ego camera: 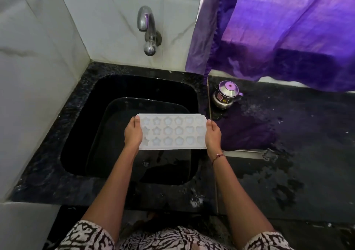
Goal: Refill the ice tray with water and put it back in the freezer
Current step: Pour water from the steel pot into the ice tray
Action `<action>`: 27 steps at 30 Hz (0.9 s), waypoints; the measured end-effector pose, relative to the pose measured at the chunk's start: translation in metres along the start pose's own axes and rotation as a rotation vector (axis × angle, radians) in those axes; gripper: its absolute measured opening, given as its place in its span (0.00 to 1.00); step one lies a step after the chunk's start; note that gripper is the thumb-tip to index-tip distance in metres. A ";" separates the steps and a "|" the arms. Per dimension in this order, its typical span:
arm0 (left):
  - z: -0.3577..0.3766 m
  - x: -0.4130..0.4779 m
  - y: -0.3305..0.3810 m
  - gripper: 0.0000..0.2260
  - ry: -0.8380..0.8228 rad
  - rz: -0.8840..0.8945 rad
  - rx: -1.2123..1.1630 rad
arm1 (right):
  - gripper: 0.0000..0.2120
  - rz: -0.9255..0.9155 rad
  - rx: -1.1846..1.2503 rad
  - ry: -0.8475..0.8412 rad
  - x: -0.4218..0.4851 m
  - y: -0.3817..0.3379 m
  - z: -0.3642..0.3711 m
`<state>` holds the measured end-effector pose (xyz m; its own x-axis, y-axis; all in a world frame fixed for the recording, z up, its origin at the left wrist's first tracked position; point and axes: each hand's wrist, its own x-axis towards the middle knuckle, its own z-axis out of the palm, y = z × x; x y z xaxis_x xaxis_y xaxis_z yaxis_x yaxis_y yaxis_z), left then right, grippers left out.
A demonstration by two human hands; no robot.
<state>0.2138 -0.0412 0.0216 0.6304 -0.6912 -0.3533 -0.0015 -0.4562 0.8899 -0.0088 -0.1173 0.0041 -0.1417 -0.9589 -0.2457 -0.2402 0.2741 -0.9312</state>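
I see the tray (172, 132) held in the air over the sink (134, 86), above its right half and nearer the front edge than the back. It is white, lies about level with its long side across my view, and shows three rows of six moulds: stars on the left, flowers in the middle, hearts on the right. I cannot tell whether the moulds hold water.

The left hand (132, 134) grasps the tray's left short end, its thumb (137, 120) laid on top of the rim and the fingers curled under, hidden from me. The right hand (213, 134) grasps the right short end the same way, thumb (209, 124) on the rim, fingers beneath. A thread bracelet (218, 156) sits on the right wrist.

The sink is black and set in the left end of a dark speckled counter (288, 173), in the corner of the tiled wall (38, 57). A steel tap (147, 26) sticks out of that wall over the sink's back edge, well apart from the tray.

On the counter, just beside the sink's back right corner, a small steel pot (225, 95) stands upright with its lid on. A purple curtain (288, 28) hangs over the counter's back edge. Wet patches lie across the counter to the right of the sink.
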 end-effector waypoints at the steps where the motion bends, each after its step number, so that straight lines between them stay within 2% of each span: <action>1: 0.006 -0.001 -0.002 0.20 0.003 -0.022 -0.023 | 0.14 0.001 -0.020 -0.001 0.004 0.000 -0.005; 7: 0.038 -0.016 0.005 0.18 0.041 -0.027 -0.014 | 0.14 0.068 -0.019 0.012 0.021 0.007 -0.034; 10: 0.056 -0.023 0.016 0.13 0.046 -0.056 -0.030 | 0.15 0.110 0.002 0.011 0.030 0.013 -0.052; 19: 0.104 -0.030 0.038 0.07 -0.075 -0.173 -0.120 | 0.14 0.230 0.047 -0.073 0.074 0.017 -0.112; 23: 0.125 -0.029 0.043 0.15 -0.118 -0.198 -0.170 | 0.15 0.232 0.049 -0.062 0.091 0.017 -0.138; 27: 0.151 -0.046 0.056 0.12 -0.072 -0.170 -0.196 | 0.16 0.225 0.072 -0.040 0.104 0.017 -0.160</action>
<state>0.0677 -0.1196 0.0443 0.5519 -0.6551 -0.5160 0.2542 -0.4571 0.8523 -0.1811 -0.2007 0.0056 -0.1457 -0.8769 -0.4581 -0.1380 0.4765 -0.8683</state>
